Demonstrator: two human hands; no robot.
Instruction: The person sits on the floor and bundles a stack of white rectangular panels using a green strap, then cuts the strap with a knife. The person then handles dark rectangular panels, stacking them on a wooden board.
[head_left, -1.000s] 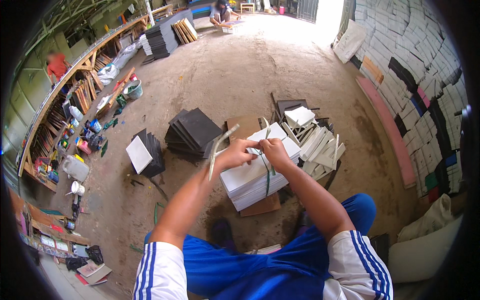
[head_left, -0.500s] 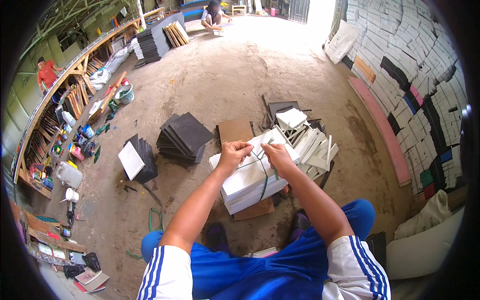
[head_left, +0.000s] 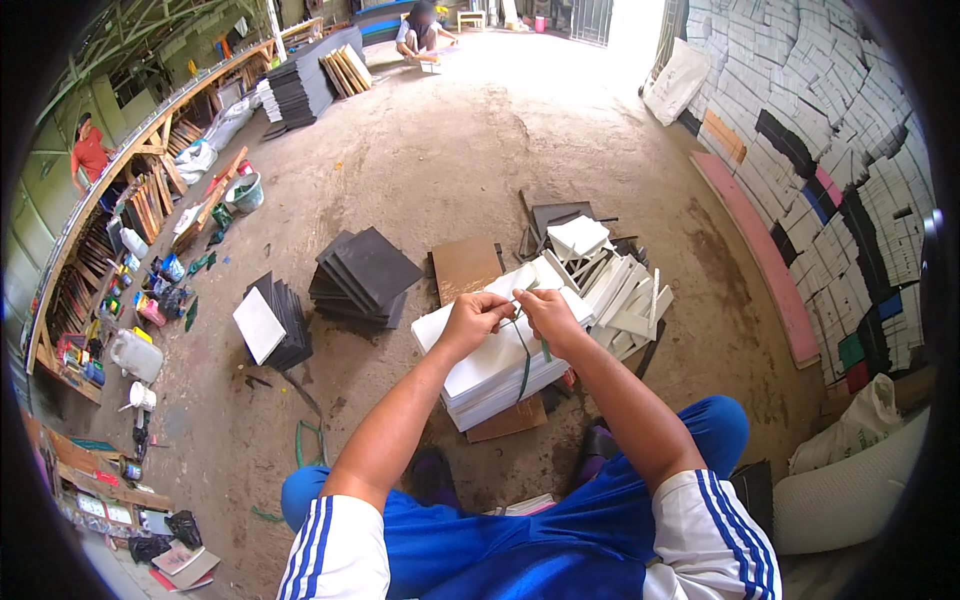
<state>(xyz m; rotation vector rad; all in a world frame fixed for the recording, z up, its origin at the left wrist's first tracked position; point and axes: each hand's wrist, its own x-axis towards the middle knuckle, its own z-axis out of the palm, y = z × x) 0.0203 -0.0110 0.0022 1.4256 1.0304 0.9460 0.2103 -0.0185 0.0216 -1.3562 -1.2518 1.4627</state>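
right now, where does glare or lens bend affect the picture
Head view: glare whitens the doorway and nearby floor; same view: the fisheye bows the workbench at left; head view again: the white stack's layered edges are readable.

Daylight poured through the doorway [head_left: 638, 45], whitening the brown, stained floor [head_left: 450, 150] before it. A dark barred gate [head_left: 591, 20] stood just left of the doorway. Farther left of it, a long wooden workbench [head_left: 147, 133] flanked a greenish wall [head_left: 50, 192]. Right of the doorway rose a tall bank of mostly white stacked sheets [head_left: 800, 90], a long pink board [head_left: 757, 258] along its foot.
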